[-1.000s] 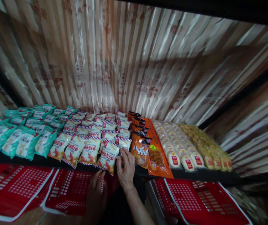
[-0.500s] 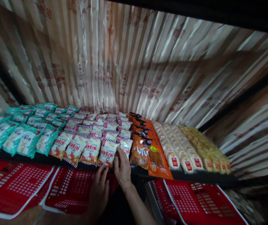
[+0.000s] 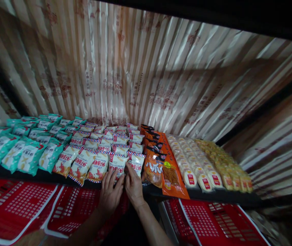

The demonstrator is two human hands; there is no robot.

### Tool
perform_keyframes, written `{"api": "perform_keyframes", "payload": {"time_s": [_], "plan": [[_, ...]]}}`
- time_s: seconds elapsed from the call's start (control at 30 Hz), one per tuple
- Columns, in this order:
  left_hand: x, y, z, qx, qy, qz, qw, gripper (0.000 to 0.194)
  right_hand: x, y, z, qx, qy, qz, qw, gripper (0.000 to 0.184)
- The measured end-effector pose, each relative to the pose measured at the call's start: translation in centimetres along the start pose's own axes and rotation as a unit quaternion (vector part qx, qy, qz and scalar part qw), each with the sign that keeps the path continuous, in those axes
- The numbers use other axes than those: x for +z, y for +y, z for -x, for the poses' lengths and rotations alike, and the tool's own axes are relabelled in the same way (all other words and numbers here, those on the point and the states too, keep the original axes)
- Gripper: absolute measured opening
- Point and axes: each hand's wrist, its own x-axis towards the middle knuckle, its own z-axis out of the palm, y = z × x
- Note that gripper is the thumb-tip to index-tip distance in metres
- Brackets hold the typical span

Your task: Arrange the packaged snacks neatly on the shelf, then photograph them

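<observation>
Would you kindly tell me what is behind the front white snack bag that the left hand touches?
Behind that white snack bag, matching bags line up toward the striped backdrop; bags ahead cover their lower parts.

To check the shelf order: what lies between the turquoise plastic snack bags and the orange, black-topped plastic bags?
In the head view, rows of white-and-orange plastic bags with red lettering; the left hand touches a front one.

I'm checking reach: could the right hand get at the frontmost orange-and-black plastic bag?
Probably yes: the right hand, at a white plastic packet with red print, is just left of the frontmost orange-and-black plastic bag, and nothing seems to cover its front.
</observation>
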Motion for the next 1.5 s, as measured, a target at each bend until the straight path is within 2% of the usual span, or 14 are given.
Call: {"api": "perform_keyframes", "payload": {"time_s": [0.17, 0.33, 0.6, 0.7, 0.9, 1.1, 1.3, 1.5], "plan": [[1.4, -0.3, -1.1, 0.025, 0.013, 0.007, 1.000, 0.047, -0.2, 0.1, 0.3, -0.010, -0.006, 0.013, 1.000, 0.047], [1.6, -0.4, -1.5, 0.055, -0.005, -0.034, 0.998, 0.054, -0.7, 0.2, 0.3, -0.031, 0.016, 0.053, 0.998, 0.044], [2.2, 0.0, -1.5, 0.049, -0.027, -0.067, 0.996, 0.058, -1.4, 0.5, -3.7, -0.041, 0.075, 0.104, 0.991, 0.040], [2.5, 0.1, -1.4, 0.041, -0.029, -0.072, 0.996, 0.059, -1.1, 1.0, -4.1, -0.036, 0.094, 0.153, 0.983, 0.038], [2.7, 0.0, -1.3, 0.049, -0.036, -0.070, 0.996, 0.058, 0.0, 1.1, -1.8, 0.003, 0.108, 0.233, 0.967, 0.041], [2.8, -0.4, -0.9, 0.056, -0.025, -0.079, 0.995, 0.054, 0.7, 0.8, 0.4, 0.005, 0.059, 0.245, 0.968, 0.054], [2.6, -0.4, -1.0, 0.048, -0.020, -0.067, 0.996, 0.054, 1.2, 1.3, 0.7, -0.010, 0.080, 0.250, 0.965, 0.060], [2.2, -0.7, -3.1, 0.023, -0.026, -0.078, 0.996, 0.056, 1.4, 1.4, 0.7, 0.002, 0.090, 0.237, 0.967, 0.061]]}}
